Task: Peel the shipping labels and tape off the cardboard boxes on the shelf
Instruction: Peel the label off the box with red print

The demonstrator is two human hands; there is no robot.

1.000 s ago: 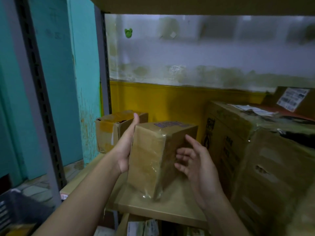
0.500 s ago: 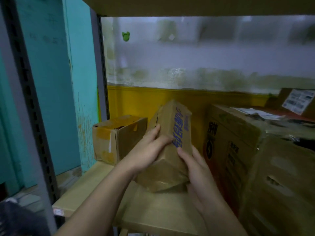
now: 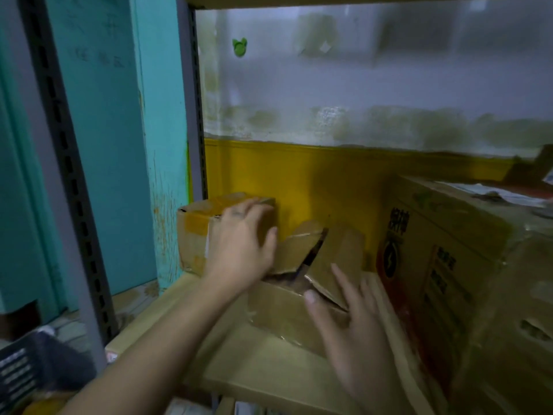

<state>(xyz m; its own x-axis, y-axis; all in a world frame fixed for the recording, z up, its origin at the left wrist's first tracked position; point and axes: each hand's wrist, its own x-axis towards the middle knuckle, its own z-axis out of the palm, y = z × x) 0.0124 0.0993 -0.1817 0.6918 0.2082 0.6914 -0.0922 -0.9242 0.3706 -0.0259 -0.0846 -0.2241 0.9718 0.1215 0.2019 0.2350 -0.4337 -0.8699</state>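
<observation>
A small brown cardboard box lies on the shelf board with its flaps standing open. My right hand hovers at its right side, fingers spread and straight, holding nothing. My left hand reaches past it to a second small box at the back left, which has yellow tape on its corner. The fingers lie over that box's top and the thumb is at its right edge. The motion blurs the hand.
A large taped box with a red logo and black print fills the right side, with papers on top. A grey slotted shelf post stands at the left. A dark basket sits low left. Yellow and white wall behind.
Both hands held the small box tilted up; it now lies on the shelf with flaps open. My left hand has moved to the back-left box and my right hand has let go.
</observation>
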